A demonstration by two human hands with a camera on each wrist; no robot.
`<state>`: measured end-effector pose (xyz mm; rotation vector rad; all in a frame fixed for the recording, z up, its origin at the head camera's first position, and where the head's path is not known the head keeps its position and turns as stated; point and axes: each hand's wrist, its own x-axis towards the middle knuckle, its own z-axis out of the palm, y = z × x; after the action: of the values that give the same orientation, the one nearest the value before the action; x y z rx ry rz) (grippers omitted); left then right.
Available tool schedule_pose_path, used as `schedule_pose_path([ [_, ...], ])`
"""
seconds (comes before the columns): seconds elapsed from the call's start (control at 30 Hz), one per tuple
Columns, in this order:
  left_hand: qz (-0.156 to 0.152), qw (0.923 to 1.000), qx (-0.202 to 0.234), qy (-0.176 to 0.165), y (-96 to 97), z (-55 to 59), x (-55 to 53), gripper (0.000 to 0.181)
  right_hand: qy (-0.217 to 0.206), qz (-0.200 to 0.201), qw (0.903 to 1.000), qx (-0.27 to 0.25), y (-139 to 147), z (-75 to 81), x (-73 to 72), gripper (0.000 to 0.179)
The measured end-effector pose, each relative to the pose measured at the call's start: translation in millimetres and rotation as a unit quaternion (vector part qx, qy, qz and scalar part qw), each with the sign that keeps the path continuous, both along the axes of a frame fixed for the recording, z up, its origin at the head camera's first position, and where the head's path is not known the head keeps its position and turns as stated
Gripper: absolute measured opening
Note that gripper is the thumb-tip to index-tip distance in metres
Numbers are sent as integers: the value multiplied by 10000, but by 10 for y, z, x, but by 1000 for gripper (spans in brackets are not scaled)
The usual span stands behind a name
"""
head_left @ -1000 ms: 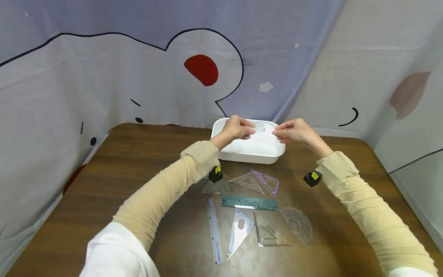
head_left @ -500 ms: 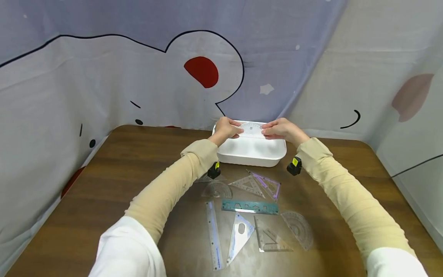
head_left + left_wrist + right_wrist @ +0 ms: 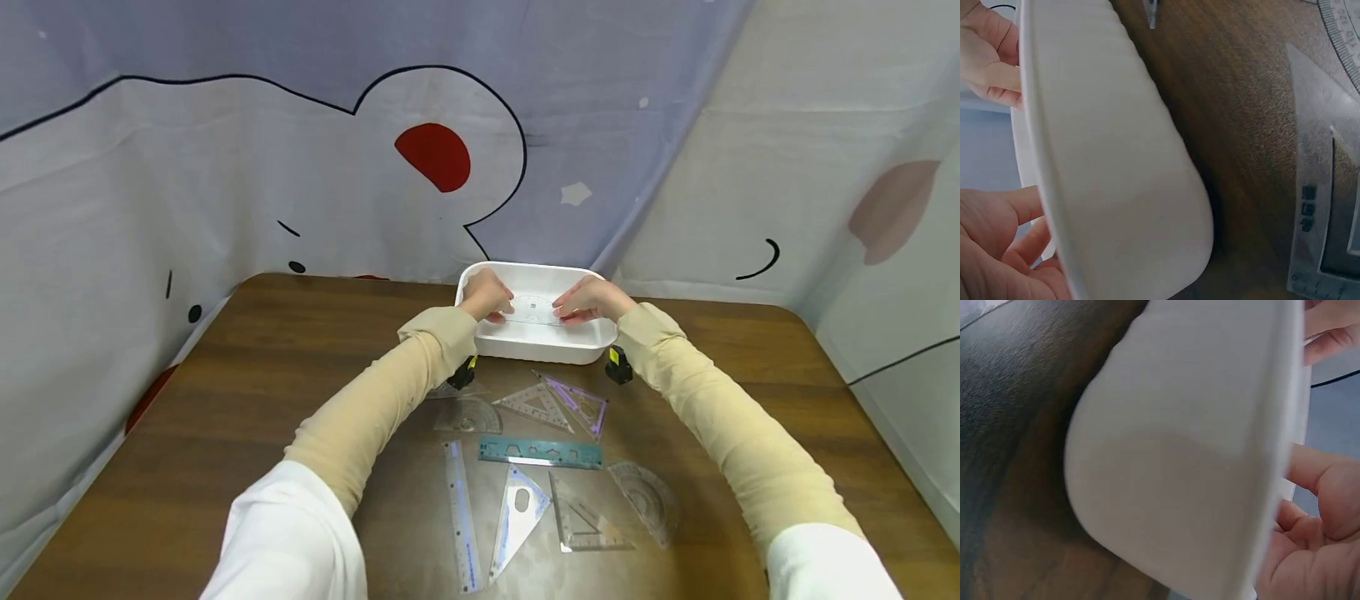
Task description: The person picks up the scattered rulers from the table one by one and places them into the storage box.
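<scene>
A clear protractor (image 3: 533, 310) lies low inside the white plastic basin (image 3: 540, 348), spanning the space between my two hands. At its left end, my left hand (image 3: 486, 294) pinches it between thumb and fingers. My right hand (image 3: 592, 298) pinches the opposite end in the same way. Both hands reach over the front rim into the basin. From the left wrist view, the basin's wall hides the fingertips of the left hand (image 3: 997, 250). The right wrist view likewise shows the right hand (image 3: 1316, 531) with its fingertips behind the rim.
On the wooden table before the basin lie a teal ruler (image 3: 540, 452), a clear ruler (image 3: 462, 517), a blue-edged set square (image 3: 517, 517), a purple-edged set square (image 3: 581, 404), clear set squares (image 3: 592, 533) and protractors (image 3: 647, 500). A printed curtain (image 3: 315, 183) hangs behind the table.
The protractor has gone from above the basin down into it, levelling and shifting slightly left. Both hands have lowered with it, and the right hand has come inward to the left.
</scene>
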<state>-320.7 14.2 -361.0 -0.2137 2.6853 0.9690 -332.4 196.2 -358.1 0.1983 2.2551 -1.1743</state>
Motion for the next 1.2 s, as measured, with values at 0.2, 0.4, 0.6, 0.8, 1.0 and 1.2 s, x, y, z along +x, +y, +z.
schedule_pose_path([
  [0.2, -286, 9971, -703, -62, 41, -51, -20, 24, -83, 54, 9997, 222, -34, -83, -25, 35],
  [0.4, -388, 9962, -762, -140, 53, -39, -24, 24, 15, 130, 9994, 322, -49, -127, -72, 27],
  [0.6, -312, 9970, -541, -447, 84, -134, -104, 39, -40, 205, 9993, 302, -55, -192, -108, 24],
  [0.8, -464, 9975, -452, -294, 92, -275, -166, 46, -140, 254, 9977, 605, -100, -160, -78, 34],
  [1.0, -635, 9969, -390, -259, 60, -34, 47, 38, -156, 294, 9967, 744, -135, -82, -37, 36],
  [1.2, -593, 9981, -52, -131, 14, 10, 36, 29, -78, 303, 9964, 783, -106, -73, -59, 38],
])
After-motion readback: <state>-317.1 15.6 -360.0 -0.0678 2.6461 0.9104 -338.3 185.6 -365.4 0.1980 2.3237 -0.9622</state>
